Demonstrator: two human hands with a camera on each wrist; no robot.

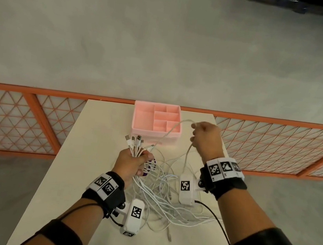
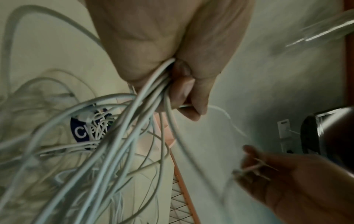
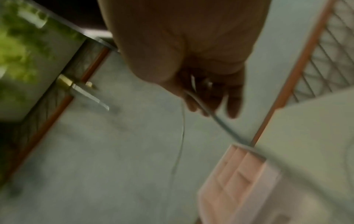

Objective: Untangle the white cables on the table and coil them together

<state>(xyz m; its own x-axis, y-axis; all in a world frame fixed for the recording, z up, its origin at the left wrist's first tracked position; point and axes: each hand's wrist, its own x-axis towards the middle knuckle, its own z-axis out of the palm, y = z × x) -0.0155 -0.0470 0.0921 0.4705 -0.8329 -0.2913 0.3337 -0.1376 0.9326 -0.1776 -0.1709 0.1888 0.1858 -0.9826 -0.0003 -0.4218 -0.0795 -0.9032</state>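
**One cable being drawn clear of the tangle**

Nearest the person, the loose cables (image 1: 166,203) lie in a crossed, looping heap on the table (image 1: 99,118), between the two wrists. No neat coil shows there yet; strands run every way, and one plug end trails toward the near edge.

Just beyond the heap, the left hand (image 1: 133,165) is closed in a fist round a bundle of cables. Their plugs (image 1: 135,140) fan out above the fist, pointing away from the person, so the gathered lengths run near to far through the hand. The left wrist view shows the fingers (image 2: 191,97) curled tight on the strands, with a dark round label behind them.

Farther off and to the right, the right hand (image 1: 206,137) is raised and curled round a single cable (image 1: 170,130). That cable runs from the bundle, slanting up and right over the pink tray (image 1: 137,115), bends through the hand and drops back to the heap.

The step in hand looks like untangling: pulling one cable free. The next move likely calls for sliding the right hand on to that cable's far end while the left keeps the plugs level, then laying it with the bundle. A hard pull might tighten a knot in the heap.
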